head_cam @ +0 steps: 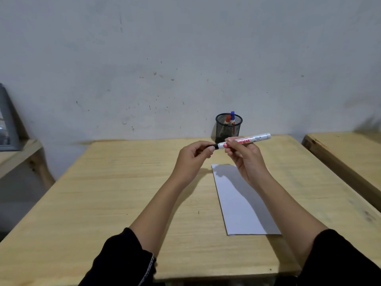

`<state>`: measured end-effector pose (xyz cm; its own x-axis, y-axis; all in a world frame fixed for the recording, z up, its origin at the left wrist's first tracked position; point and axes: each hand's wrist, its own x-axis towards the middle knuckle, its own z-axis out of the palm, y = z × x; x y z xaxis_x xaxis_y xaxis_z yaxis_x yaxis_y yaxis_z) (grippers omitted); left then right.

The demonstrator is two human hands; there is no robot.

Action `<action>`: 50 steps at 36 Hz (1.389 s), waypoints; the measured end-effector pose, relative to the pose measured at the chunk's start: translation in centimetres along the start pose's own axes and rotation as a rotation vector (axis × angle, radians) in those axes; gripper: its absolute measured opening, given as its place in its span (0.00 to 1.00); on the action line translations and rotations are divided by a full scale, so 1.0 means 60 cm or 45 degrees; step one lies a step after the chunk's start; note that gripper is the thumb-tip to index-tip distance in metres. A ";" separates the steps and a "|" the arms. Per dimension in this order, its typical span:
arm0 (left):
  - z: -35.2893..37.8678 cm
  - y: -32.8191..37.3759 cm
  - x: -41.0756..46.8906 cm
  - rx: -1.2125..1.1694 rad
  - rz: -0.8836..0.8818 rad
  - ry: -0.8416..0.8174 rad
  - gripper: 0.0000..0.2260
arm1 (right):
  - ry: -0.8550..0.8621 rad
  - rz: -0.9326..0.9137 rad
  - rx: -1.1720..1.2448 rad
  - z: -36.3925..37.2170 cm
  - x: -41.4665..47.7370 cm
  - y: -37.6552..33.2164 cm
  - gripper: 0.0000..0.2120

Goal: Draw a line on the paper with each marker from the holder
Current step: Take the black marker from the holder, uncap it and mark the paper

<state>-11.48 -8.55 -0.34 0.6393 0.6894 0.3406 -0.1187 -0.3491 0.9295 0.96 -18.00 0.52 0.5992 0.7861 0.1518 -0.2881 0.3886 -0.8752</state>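
Right hand [245, 159] has its grip pinched around the barrel of a white marker [247, 139], and the left hand [192, 159] is pinched on the black cap [213, 146] at the marker's nine o'clock end. The marker is held level in the air, above the far edge of the paper [243, 203], cap end toward the left, tail pointing to about two o'clock.

This looks like the uncapping, and here is where it can slip. If the cap is stiff and gives all at once, the hands fly apart and the bare tip could streak a finger, a black sleeve [123, 261] or the counter [103, 193] instead of the sheet. The left grip is only fingertips on a small cap, so the cap could pop free and roll off across the counter.

Farther out, the paper lies loose at about five o'clock from the hands, with nothing pinning it; a one-handed stroke could drag or skew it. At twelve o'clock, the mesh holder [228, 129] stands near the wall with a red-capped marker [228, 119] and a blue-capped marker [233, 117] inside. It looks light, so a careless reach back could tip it.
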 end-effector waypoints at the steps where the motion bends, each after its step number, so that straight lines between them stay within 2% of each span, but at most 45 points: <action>1: -0.002 -0.001 0.001 0.013 -0.008 -0.006 0.05 | -0.010 -0.002 -0.005 0.000 0.000 0.000 0.04; 9: -0.017 -0.011 0.005 0.004 -0.107 -0.028 0.05 | -0.185 -0.003 -0.073 -0.008 0.003 -0.004 0.04; 13: -0.038 -0.015 0.014 -0.014 -0.182 0.036 0.07 | -0.103 -0.036 -0.002 -0.016 0.015 -0.015 0.03; 18: -0.063 -0.037 0.031 0.265 -0.295 0.090 0.03 | 0.033 -0.025 0.141 -0.039 0.028 -0.023 0.05; 21: -0.060 -0.044 0.040 0.468 -0.337 0.093 0.03 | 0.089 0.005 0.093 -0.041 0.029 -0.016 0.06; 28: -0.039 -0.059 0.044 0.797 -0.414 -0.073 0.07 | 0.124 0.052 0.003 -0.038 0.030 0.001 0.06; 35: -0.029 -0.071 0.045 0.794 -0.427 -0.106 0.06 | 0.139 0.076 -0.021 -0.048 0.032 0.008 0.06; 37: -0.031 -0.073 0.043 0.785 -0.412 -0.103 0.08 | 0.147 0.081 -0.022 -0.049 0.033 0.010 0.06; 40: -0.029 -0.070 0.037 0.772 -0.311 0.009 0.18 | 0.150 0.088 -0.015 -0.051 0.032 0.011 0.05; 44: -0.013 -0.046 0.008 0.758 -0.054 0.164 0.13 | 0.168 0.087 -0.008 -0.051 0.037 0.013 0.06; 46: -0.002 -0.039 -0.013 0.802 0.044 0.094 0.12 | 0.185 0.086 -0.005 -0.050 0.040 0.015 0.05; 50: 0.022 -0.039 -0.040 0.916 0.168 -0.232 0.15 | 0.244 0.072 0.044 -0.046 0.051 0.014 0.03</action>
<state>-11.77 -10.22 -3.55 0.7770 0.5190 0.3562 0.2826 -0.7933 0.5393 4.60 -16.60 -1.03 0.7114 0.7027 0.0096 -0.3492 0.3653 -0.8629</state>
